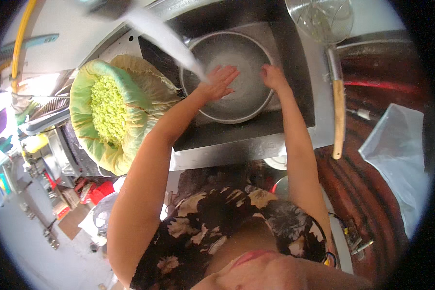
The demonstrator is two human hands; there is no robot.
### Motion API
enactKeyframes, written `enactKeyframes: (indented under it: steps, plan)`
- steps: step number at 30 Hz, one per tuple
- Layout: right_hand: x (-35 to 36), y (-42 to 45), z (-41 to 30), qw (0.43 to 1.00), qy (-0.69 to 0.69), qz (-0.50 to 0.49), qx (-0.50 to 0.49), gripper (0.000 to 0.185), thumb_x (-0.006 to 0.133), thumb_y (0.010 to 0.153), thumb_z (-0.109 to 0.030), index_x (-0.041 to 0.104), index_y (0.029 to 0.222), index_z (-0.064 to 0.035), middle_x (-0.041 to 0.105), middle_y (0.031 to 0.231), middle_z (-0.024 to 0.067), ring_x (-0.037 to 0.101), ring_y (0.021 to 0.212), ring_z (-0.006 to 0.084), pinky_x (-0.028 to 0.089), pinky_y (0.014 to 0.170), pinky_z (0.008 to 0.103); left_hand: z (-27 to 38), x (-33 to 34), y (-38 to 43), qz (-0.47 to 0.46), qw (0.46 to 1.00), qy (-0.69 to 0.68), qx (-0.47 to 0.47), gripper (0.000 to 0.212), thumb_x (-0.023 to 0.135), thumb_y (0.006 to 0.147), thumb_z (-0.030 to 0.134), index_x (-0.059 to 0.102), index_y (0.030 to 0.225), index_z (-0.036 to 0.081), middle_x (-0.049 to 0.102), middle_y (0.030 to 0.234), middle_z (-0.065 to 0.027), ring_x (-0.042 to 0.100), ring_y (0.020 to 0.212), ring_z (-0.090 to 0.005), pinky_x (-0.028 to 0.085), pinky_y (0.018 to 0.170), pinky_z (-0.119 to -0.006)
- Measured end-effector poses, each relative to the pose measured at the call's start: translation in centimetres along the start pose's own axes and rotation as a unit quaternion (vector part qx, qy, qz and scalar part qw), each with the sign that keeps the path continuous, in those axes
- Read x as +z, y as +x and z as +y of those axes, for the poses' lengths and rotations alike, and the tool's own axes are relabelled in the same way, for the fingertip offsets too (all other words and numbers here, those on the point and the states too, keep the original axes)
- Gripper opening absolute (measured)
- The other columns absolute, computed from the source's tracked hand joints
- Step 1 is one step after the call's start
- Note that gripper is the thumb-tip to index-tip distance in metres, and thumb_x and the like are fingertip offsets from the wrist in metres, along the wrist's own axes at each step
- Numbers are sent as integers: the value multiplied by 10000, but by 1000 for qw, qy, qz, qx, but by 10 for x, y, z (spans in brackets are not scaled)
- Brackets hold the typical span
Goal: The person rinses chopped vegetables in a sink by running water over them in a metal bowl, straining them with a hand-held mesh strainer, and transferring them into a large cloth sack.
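Observation:
A round metal basin (235, 117) sits in a steel sink (299, 105), with cloudy-looking water inside. From a faucet (110, 8) at the upper left, a thick stream of water (166, 41) falls slantwise into the basin beside my left hand (220, 82). That hand is held flat over the basin's middle, fingers extended, gripping nothing. At the basin's right rim, my right hand (274, 77) has its fingers curled over the edge. Left of the sink, a green cloth bag (136, 96) stands with its mouth folded back, full of finely chopped pale-green vegetable (108, 108).
A wire-mesh skimmer (320, 21) lies along the sink's right edge, its wooden handle (338, 119) reaching over a dark-red wood-grain surface (351, 177). A clear plastic bag (398, 156) rests there too. Farther left are a yellow pole (20, 47) and a red bag (103, 192) near the floor.

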State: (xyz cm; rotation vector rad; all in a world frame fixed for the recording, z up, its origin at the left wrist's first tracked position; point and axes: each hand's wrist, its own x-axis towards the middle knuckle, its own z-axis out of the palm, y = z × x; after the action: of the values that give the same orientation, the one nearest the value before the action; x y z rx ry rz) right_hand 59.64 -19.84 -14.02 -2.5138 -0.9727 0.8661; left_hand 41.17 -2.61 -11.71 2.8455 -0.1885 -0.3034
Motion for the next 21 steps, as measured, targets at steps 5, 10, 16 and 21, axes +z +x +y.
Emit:
enactKeyframes:
  steps: [5, 10, 16, 21]
  plan:
    - [-127, -60, -120, 946, 128, 244, -171, 260, 564, 842, -205, 595, 1027, -25, 606, 1012, 186, 591, 931, 323, 466, 804, 379, 6, -9, -38, 40, 998, -30, -31, 511, 519, 837, 313, 412, 1261, 49, 443, 1287, -127, 438, 1173, -288, 355, 956, -449]
    - [-234, -81, -268, 592, 635, 84, -489, 408, 349, 931, -263, 440, 1222, 7, 501, 1211, 139, 440, 1168, 249, 351, 971, 433, -35, 72, -102, -235, 950, -95, -185, 271, 509, 798, 154, 610, 1028, 52, 619, 1058, -106, 594, 970, -290, 453, 835, -444]
    - [-242, -103, -310, 682, 458, 309, -479, 403, 351, 930, -253, 437, 1204, 29, 485, 1220, 162, 421, 1190, 276, 338, 990, 446, -39, 79, -121, -274, 914, -147, -261, 314, 514, 775, 108, 585, 1074, 44, 573, 1139, -130, 556, 1035, -302, 474, 807, -419]
    - [-184, -136, -340, 661, 352, 455, -481, 404, 352, 931, -221, 386, 1234, 44, 452, 1247, 196, 397, 1212, 305, 317, 1023, 439, -36, 91, -116, 127, 858, -206, -453, 492, 499, 763, 79, 382, 1219, -61, 401, 1275, -261, 462, 1136, -363, 433, 885, -414]
